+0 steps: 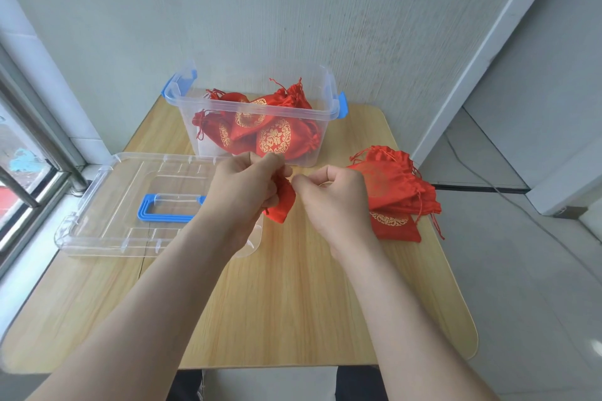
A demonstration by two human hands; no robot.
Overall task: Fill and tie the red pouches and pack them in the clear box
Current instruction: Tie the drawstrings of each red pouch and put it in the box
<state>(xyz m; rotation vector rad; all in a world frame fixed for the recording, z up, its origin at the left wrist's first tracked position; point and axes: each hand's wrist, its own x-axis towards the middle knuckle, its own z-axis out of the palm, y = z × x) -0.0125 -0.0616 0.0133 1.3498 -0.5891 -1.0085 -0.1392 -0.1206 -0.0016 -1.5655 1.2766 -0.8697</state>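
Observation:
My left hand (pixel 247 185) grips a small red pouch (pixel 282 202) above the table's middle, its fingers curled round the pouch's top. My right hand (pixel 332 195) is beside it, thumb and fingers pinched near the pouch's neck; the cord itself is too thin to see. The clear box (pixel 329 101) with blue latches stands at the back of the table and holds several tied red pouches with gold print (pixel 270 130). A pile of flat red pouches (pixel 395 192) lies to the right of my right hand.
The box's clear lid (pixel 107 205) with a blue handle lies flat on the left of the wooden table (pixel 293 303). A window frame runs along the left edge, and a wall stands behind the box. Floor and a cable lie to the right.

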